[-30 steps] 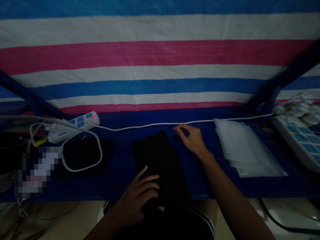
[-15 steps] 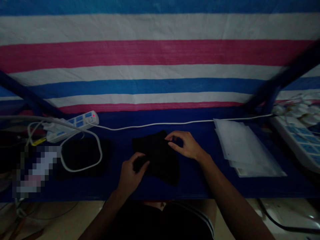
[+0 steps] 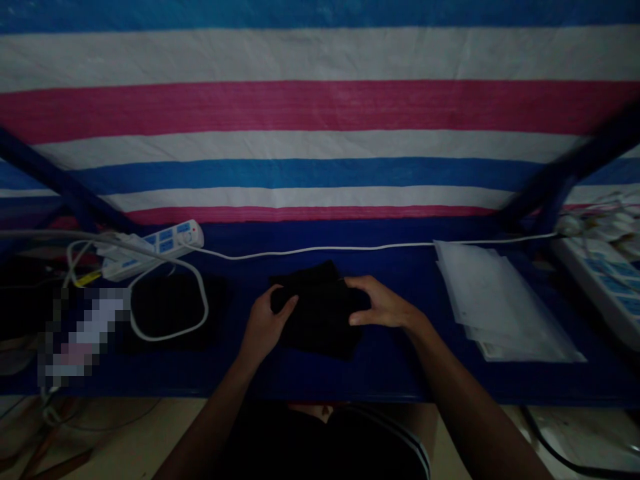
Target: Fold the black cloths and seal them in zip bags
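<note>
A black folded cloth (image 3: pixel 320 313) lies on the dark blue table (image 3: pixel 390 373) in front of me, its folds hard to make out in the dim light. My left hand (image 3: pixel 267 317) grips its left side, thumb on top and fingers partly hidden behind the edge. On the right side my right hand (image 3: pixel 383 303) has the cloth between thumb and fingers, the thumb lower and the index finger at the upper right edge.
Left stands a white power strip (image 3: pixel 165 243) with a looped white cable over a dark item (image 3: pixel 167 307). Clear plastic bags (image 3: pixel 500 303) lie right, beside another power strip (image 3: pixel 605 273). A white cord (image 3: pixel 320 249) crosses behind the cloth. Striped sheeting (image 3: pixel 320 107) hangs at the back.
Both hands have closed in on the cloth's sides; my left moved up and my right slightly down. The cloth looks more compact, its lower right corner drawn in. The view shifted slightly.
</note>
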`<state>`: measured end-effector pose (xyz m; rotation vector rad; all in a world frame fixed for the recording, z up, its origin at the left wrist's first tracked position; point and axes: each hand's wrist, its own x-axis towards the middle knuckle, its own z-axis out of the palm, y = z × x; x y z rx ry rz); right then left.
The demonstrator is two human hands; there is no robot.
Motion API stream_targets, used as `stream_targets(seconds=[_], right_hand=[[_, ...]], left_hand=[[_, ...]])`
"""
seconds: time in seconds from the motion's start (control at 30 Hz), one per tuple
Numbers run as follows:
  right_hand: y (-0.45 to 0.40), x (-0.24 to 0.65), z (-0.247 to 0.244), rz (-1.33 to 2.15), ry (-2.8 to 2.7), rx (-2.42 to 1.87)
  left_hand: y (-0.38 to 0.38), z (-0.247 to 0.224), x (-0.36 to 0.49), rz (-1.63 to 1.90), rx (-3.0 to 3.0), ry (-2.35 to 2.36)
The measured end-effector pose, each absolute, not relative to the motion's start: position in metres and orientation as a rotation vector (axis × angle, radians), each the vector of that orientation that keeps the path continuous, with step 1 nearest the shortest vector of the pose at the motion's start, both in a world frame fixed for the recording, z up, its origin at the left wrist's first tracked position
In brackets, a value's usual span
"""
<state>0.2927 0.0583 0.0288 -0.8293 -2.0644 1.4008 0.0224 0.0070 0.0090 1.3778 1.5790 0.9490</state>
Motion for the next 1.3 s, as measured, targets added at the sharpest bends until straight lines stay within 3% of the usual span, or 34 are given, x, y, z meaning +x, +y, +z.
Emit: stream_targets(seconds=[0.23, 0.43, 0.67, 1.07, 1.3], right_hand=[[0.055, 0.303, 0.037, 1.614, -2.184, -0.814], [0.051, 0.304, 0.033, 1.41, -2.434, -0.833], [0.053, 0.285, 0.028, 1.362, -2.179, -0.932], [0.061, 0.288, 0.022, 1.23, -2.104, -1.138], [0.063, 0.289, 0.02, 1.204, -2.011, -1.158]], left_hand=[[0.009, 0.008, 0.021, 1.011, 1.253, 1.523], [0.01, 0.005, 0.021, 1.072, 1.134, 1.471], [0.006, 0.01, 0.015, 1.038, 1.089, 1.498], [-0.007, 0.019, -0.002, 0.942, 1.607, 1.536], [-0.002, 0.009, 0.004, 1.107, 1.505, 1.632]])
